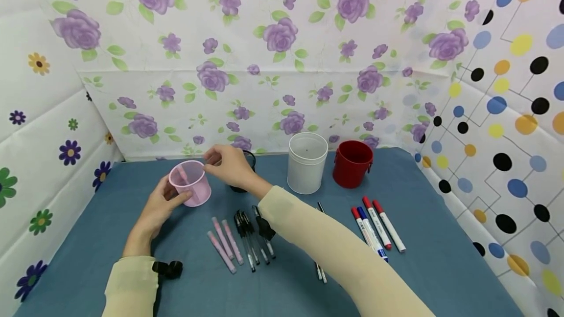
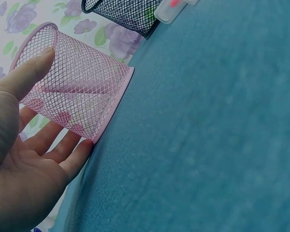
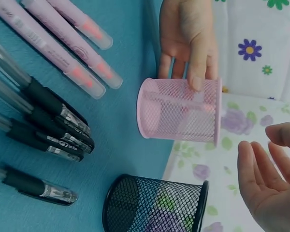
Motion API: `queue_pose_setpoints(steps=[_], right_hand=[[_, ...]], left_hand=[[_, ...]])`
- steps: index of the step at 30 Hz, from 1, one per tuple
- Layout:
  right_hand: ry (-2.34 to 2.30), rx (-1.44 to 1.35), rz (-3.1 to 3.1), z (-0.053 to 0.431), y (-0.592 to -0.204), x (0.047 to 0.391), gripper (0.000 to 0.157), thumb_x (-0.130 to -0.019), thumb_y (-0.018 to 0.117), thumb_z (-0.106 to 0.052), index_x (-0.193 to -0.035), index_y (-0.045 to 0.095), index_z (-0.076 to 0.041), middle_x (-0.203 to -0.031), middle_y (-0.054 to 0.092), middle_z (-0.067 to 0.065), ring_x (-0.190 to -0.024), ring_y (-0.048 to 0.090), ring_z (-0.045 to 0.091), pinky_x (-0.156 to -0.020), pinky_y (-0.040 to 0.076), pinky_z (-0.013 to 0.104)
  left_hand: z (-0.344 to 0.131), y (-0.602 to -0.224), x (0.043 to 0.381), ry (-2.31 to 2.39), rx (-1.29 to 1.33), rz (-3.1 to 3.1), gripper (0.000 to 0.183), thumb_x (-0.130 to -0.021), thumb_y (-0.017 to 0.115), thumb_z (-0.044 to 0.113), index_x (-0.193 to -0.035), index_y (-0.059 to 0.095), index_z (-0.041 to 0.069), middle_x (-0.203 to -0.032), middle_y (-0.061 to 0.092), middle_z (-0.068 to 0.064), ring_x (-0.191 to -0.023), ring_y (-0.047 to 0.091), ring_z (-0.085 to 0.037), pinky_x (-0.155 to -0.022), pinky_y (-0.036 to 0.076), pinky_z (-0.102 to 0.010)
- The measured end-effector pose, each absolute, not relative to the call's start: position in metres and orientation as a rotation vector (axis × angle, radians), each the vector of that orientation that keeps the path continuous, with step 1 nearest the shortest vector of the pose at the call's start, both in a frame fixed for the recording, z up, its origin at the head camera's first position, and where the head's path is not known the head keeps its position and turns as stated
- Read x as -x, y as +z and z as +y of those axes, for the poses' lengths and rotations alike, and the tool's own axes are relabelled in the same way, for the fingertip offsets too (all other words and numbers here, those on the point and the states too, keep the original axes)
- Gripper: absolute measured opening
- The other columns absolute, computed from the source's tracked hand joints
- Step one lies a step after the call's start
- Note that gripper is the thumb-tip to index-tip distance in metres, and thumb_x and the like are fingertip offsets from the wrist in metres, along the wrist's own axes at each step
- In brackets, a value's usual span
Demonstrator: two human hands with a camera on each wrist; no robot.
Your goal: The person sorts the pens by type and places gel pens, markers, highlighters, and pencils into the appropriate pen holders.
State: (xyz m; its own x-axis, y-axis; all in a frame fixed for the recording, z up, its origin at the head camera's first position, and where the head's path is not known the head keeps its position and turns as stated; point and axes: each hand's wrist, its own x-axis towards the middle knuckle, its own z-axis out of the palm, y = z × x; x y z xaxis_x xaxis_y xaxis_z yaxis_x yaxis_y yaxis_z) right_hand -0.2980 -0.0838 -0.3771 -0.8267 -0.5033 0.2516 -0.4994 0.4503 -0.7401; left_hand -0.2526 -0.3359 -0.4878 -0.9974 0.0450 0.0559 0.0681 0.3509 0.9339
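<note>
My left hand (image 1: 159, 205) grips a pink mesh pen cup (image 1: 200, 192), thumb on its near side and fingers around the far side. In the left wrist view the little finger (image 2: 79, 157) lies by the cup's base. One pink highlighter (image 1: 182, 174) leans inside the cup, seen through the mesh. Just past the cup's rim hovers my right hand (image 1: 232, 166), its fingers loosely bent with nothing between them; the right wrist view shows a gap between thumb and fingertips. Three pink highlighters (image 3: 63, 46) lie side by side on the blue cloth, near several black gel pens (image 3: 43, 121).
Behind my right hand stands a black mesh cup (image 3: 154, 205), partly hidden in the head view. To the right are a white cup (image 1: 307, 172) and a red bucket (image 1: 352, 165). Red and blue markers (image 1: 373, 226) lie before them; thin pens (image 1: 320, 274) are partly under my right sleeve.
</note>
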Motion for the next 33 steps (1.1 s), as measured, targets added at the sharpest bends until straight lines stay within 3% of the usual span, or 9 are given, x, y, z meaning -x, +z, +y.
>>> queue_pose_setpoints(steps=[8, 15, 22, 28, 33], right_hand=[[-1.287, 0.998, 2.667, -0.067, -0.376, 0.283, 0.021, -0.102, 0.074, -0.018, -0.122, 0.073, -0.012, -0.109, 0.077, 0.004, -0.093, 0.071, 0.012, -0.079, 0.055, 0.02], [-1.227, 1.04, 2.652, -0.053, -0.376, 0.269, 0.024, -0.102, 0.075, -0.019, -0.125, 0.072, -0.012, -0.108, 0.075, 0.0, -0.092, 0.071, 0.009, -0.08, 0.055, 0.016], [-1.185, 1.085, 2.654, -0.042, -0.379, 0.256, 0.026, -0.101, 0.076, -0.016, -0.126, 0.072, -0.011, -0.103, 0.074, 0.002, -0.087, 0.07, 0.008, -0.079, 0.055, 0.017], [-1.122, 1.118, 2.673, -0.038, -0.386, 0.242, 0.027, -0.1, 0.077, -0.015, -0.126, 0.073, -0.01, -0.1, 0.075, 0.002, -0.082, 0.069, 0.005, -0.076, 0.054, 0.017], [-1.044, 1.114, 2.69, -0.037, -0.395, 0.231, 0.029, -0.099, 0.078, -0.017, -0.127, 0.073, -0.012, -0.098, 0.076, 0.001, -0.075, 0.065, 0.001, -0.069, 0.053, 0.016]], left_hand=[[-0.336, -0.49, 0.252, -1.793, 0.103, -2.545, 0.089, -0.104, 0.073, 0.031, -0.171, 0.018, 0.013, -0.164, 0.039, -0.023, -0.149, 0.039, -0.041, -0.093, 0.044, -0.012], [-0.336, -0.488, 0.252, -1.766, 0.094, -2.571, 0.091, -0.103, 0.073, 0.034, -0.172, 0.017, 0.015, -0.166, 0.038, -0.021, -0.151, 0.038, -0.04, -0.105, 0.046, -0.028], [-0.335, -0.488, 0.253, -1.773, 0.116, -2.542, 0.089, -0.103, 0.074, 0.03, -0.171, 0.019, 0.013, -0.164, 0.04, -0.023, -0.15, 0.039, -0.04, -0.094, 0.043, -0.01], [-0.334, -0.488, 0.252, -1.795, 0.125, -2.519, 0.087, -0.103, 0.074, 0.025, -0.17, 0.02, 0.01, -0.163, 0.04, -0.024, -0.148, 0.04, -0.04, -0.093, 0.043, -0.009], [-0.335, -0.488, 0.251, -1.765, 0.109, -2.545, 0.089, -0.103, 0.075, 0.031, -0.17, 0.02, 0.011, -0.163, 0.041, -0.023, -0.149, 0.04, -0.039, -0.095, 0.043, -0.011]])
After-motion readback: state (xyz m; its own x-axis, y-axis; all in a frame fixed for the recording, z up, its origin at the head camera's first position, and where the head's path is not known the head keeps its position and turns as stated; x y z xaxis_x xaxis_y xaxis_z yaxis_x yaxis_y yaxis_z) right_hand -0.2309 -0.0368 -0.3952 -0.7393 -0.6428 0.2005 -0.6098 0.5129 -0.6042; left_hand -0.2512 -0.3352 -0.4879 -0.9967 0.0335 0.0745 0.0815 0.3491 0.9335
